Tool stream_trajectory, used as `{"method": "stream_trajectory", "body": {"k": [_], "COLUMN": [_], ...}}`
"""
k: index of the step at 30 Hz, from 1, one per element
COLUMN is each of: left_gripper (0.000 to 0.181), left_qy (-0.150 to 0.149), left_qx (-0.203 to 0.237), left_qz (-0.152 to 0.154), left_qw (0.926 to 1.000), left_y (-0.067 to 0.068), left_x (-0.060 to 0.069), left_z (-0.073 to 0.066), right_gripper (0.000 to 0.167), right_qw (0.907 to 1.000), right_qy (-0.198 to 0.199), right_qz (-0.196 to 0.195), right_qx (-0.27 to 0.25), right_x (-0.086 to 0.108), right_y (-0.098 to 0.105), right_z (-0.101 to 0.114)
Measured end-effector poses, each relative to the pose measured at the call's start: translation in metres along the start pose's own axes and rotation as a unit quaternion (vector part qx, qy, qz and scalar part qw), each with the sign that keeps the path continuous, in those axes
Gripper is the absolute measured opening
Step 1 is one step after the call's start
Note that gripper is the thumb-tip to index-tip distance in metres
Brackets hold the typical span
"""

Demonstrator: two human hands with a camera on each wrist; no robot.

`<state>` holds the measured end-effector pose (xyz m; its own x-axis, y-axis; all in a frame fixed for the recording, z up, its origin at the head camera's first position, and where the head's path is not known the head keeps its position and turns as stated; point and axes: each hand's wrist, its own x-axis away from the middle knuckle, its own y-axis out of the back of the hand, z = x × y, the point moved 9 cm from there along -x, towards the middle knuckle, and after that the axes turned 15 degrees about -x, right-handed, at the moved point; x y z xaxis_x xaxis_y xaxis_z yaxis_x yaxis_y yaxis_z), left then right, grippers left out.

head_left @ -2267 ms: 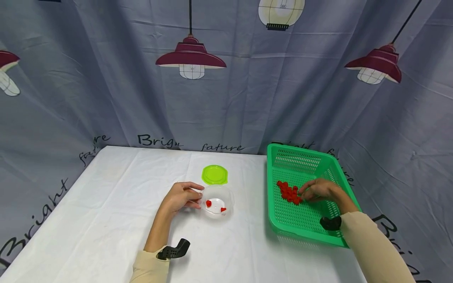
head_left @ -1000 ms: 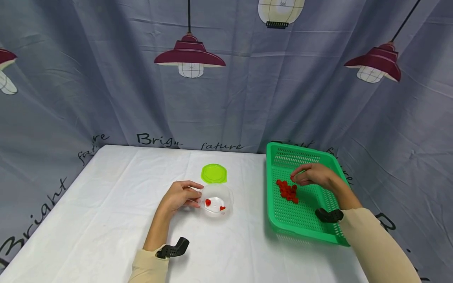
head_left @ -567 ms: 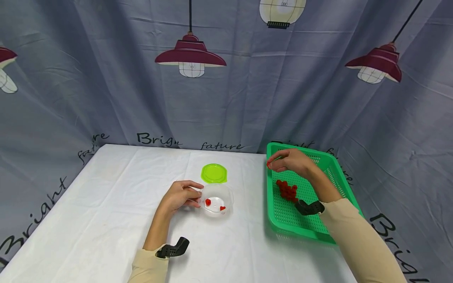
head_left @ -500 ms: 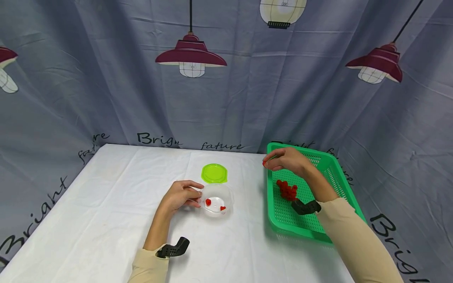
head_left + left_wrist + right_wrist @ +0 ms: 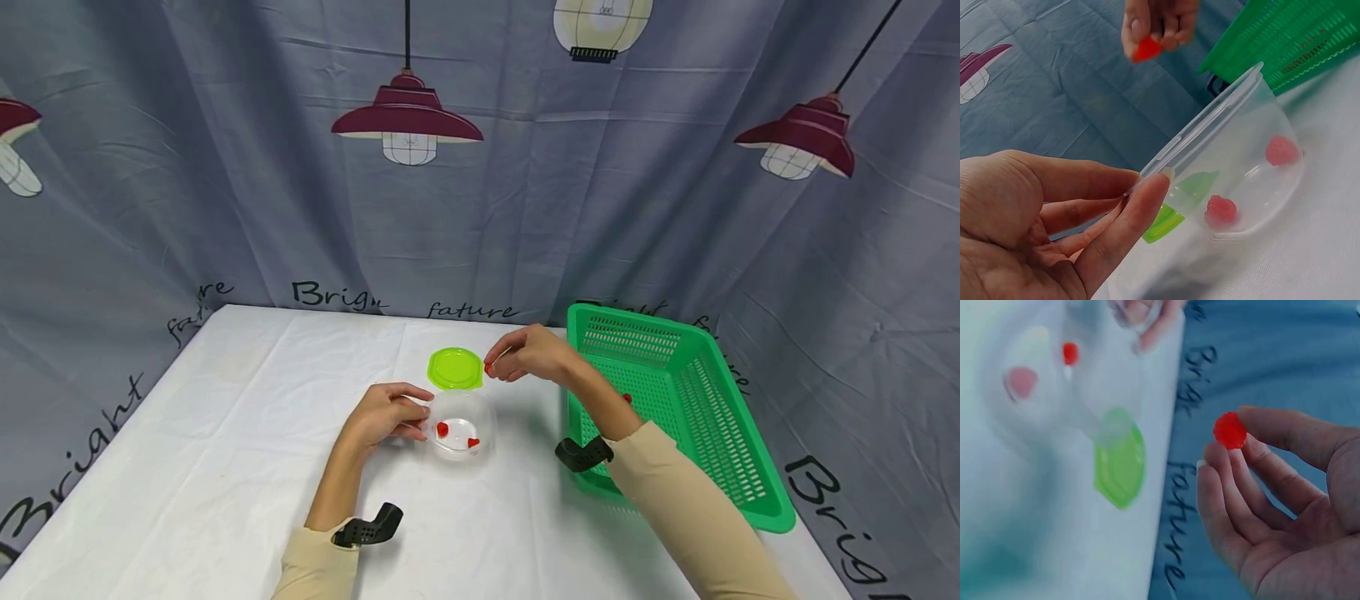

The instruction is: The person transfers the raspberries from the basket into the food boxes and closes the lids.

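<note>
Raspberry (image 5: 1230,430) held in a pinch, the right hand (image 5: 528,354) has swung leftward from over the edge of the green basket (image 5: 637,337) to near the clear bowl (image 5: 1244,153) and the lime-green lid (image 5: 455,368). The left hand (image 5: 380,414) still pinches the bowl's rim, and the same two red berries (image 5: 1220,211) lie inside it.
</note>
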<state>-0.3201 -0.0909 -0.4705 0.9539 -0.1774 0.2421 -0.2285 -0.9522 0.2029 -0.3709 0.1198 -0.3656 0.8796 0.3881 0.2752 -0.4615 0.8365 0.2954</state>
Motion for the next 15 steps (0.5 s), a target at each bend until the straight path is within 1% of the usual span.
{"method": "stream_trajectory", "body": {"k": [3,7,11,15], "left_gripper": [0.036,0.036,0.037,0.037], "left_qy": [-0.002,-0.003,-0.001,-0.001], "left_qx": [0.006,0.014,0.015,0.013], "left_qz": [0.0,-0.001,-0.001,0.001], "left_qw": [1.0,0.9999,0.9999,0.9999], "left_y": [0.0,0.0,0.0,-0.001], "left_x": [-0.001,-0.001,-0.001,-0.002], "left_z": [0.0,0.0,0.001,0.002], "right_gripper": [0.016,0.014,0.012,0.012], "right_qw": [0.9998,0.9993,0.9989,0.9986], "right_qy": [-0.014,-0.033,-0.043,-0.052], "right_qz": [0.009,0.012,0.008,0.003], "right_qx": [0.008,0.013,0.016,0.013], "right_x": [-0.006,-0.01,-0.012,-0.012], "right_y": [-0.019,-0.035,-0.042,-0.043], "right_z": [-0.007,-0.019,-0.03,-0.036]}}
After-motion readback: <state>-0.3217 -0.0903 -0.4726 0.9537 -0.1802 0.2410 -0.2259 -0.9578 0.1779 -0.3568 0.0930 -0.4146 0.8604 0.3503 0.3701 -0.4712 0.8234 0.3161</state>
